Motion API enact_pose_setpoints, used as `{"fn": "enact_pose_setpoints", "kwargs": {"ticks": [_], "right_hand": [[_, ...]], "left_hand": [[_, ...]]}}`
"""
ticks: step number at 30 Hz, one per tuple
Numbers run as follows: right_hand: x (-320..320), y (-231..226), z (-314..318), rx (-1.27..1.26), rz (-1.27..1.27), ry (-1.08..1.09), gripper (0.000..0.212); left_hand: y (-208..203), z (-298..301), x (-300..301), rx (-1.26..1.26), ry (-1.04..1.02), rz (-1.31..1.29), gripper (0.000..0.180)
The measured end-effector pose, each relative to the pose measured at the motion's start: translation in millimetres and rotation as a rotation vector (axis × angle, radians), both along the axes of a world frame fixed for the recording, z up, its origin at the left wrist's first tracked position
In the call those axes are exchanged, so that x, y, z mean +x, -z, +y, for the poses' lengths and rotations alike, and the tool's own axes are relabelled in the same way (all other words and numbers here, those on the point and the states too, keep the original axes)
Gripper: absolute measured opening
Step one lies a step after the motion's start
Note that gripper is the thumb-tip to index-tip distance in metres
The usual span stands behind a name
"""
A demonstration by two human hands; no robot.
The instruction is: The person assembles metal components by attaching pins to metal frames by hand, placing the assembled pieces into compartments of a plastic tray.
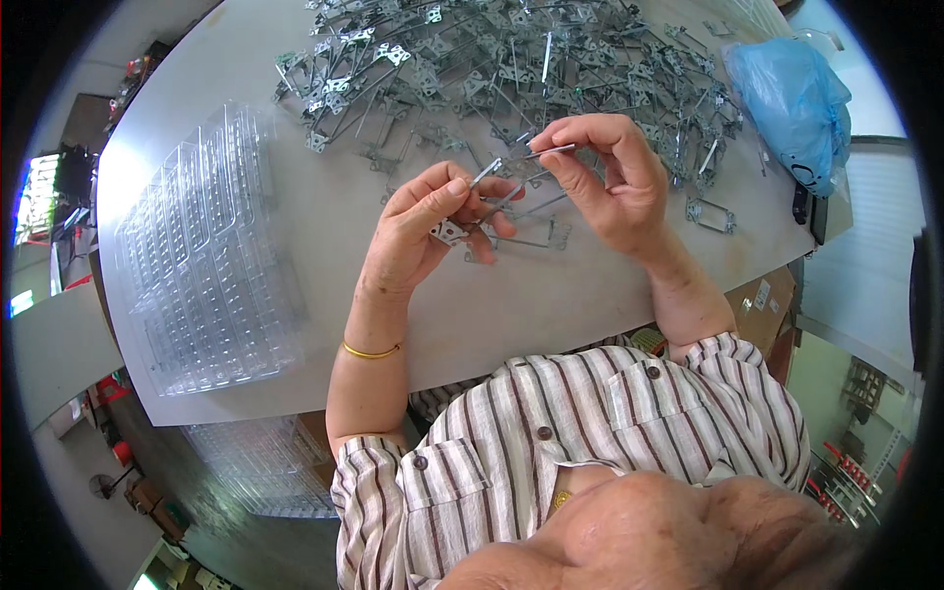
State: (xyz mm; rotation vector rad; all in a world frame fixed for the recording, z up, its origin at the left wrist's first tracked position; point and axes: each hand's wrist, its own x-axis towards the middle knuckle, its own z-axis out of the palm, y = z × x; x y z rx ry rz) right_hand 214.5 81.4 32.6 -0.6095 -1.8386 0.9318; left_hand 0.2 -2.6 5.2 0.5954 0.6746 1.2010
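My left hand is closed on a thin metal bracket, its flat holed end showing below the thumb. Narrow metal arms stick out between the fingers, and I cannot tell whether they belong to one piece or several. Thumb and forefinger of my right hand pinch a slim metal strip that points toward the left hand. Whether the strip joins the left hand's bracket is too small to tell. Just beyond both hands lies a large heap of similar metal brackets on the pale table.
Stacked clear plastic trays stand on the table at the left. A blue plastic bag sits at the far right. One loose bracket lies right of my right hand. A cardboard box is below the table's right edge.
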Motion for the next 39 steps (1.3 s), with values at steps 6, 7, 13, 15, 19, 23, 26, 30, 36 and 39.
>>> {"fn": "enact_pose_setpoints", "kwargs": {"ticks": [6,7,13,15,19,23,26,30,36,39], "right_hand": [[1.2,1.1,2.9,0.096,-0.042,-0.048,0.018],[0.8,-0.1,2.9,0.126,-0.059,-0.048,0.018],[-2.4,-6.4,0.7,0.246,-0.105,-0.026,0.021],[-2.4,-7.3,1.1,0.284,-0.115,-0.017,0.023],[-2.4,-7.0,2.4,0.329,-0.120,-0.019,0.024],[-2.4,-6.7,3.0,0.339,-0.124,-0.023,0.023],[-3.4,-5.7,4.5,0.349,-0.209,-0.050,0.023],[-1.8,-5.9,2.3,0.208,-0.172,-0.101,0.018],[5.5,-3.7,6.5,0.066,-0.157,-0.246,0.014],[4.2,-0.3,7.6,0.009,-0.081,-0.254,0.018]], "left_hand": [[-1.8,0.1,2.9,-0.009,0.000,0.020,0.027],[-2.1,0.0,3.0,-0.001,-0.001,0.023,0.027],[0.1,-1.0,2.4,0.021,-0.005,0.048,0.026],[0.0,-0.8,2.6,0.031,-0.003,0.047,0.026],[-1.5,-0.3,2.9,0.027,0.002,0.036,0.025],[2.4,-0.8,1.3,0.045,0.023,0.048,0.025],[3.4,-1.1,2.6,0.068,0.046,0.043,0.025],[1.1,-2.3,3.2,0.063,0.042,0.033,0.025],[1.4,-2.6,2.8,0.050,0.051,0.015,0.025],[3.2,-3.0,3.1,0.073,0.053,-0.057,0.025]]}}
